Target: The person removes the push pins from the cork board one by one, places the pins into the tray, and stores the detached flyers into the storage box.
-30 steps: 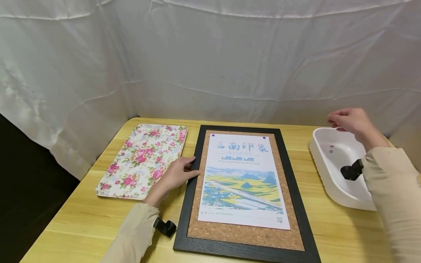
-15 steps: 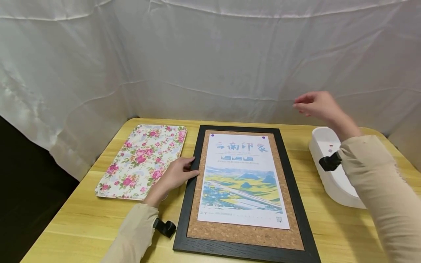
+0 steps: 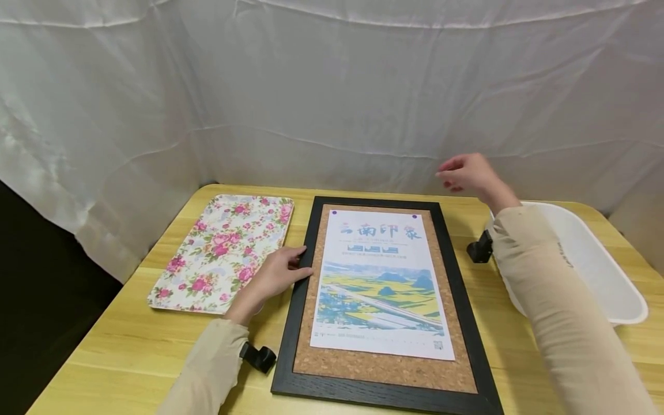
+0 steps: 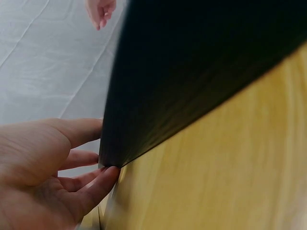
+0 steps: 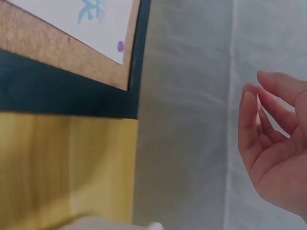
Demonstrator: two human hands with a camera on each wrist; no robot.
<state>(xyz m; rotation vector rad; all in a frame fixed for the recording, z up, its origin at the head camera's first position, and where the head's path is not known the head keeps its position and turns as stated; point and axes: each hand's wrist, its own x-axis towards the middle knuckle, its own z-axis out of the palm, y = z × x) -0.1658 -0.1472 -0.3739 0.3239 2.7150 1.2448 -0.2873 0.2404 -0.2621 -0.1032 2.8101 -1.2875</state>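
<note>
A black-framed cork board lies on the table, with a printed poster on it. Purple pushpins sit at the poster's two top corners. My left hand holds the board's left edge, thumb and fingers touching the black frame; the left wrist view shows this contact closely. My right hand is in the air beyond the board's top right corner, touching neither board nor table. Its fingers are curled toward the thumb. Nothing shows between the fingertips, though something small could be hidden there.
A flowered tray lies left of the board. On the right stands a white plastic bin, partly covered by my right sleeve. A pale curtain hangs behind the wooden table.
My right hand has moved left from above the white bin, rising first and then dropping a little, to near the board's top right corner. The left hand has stayed on the frame.
</note>
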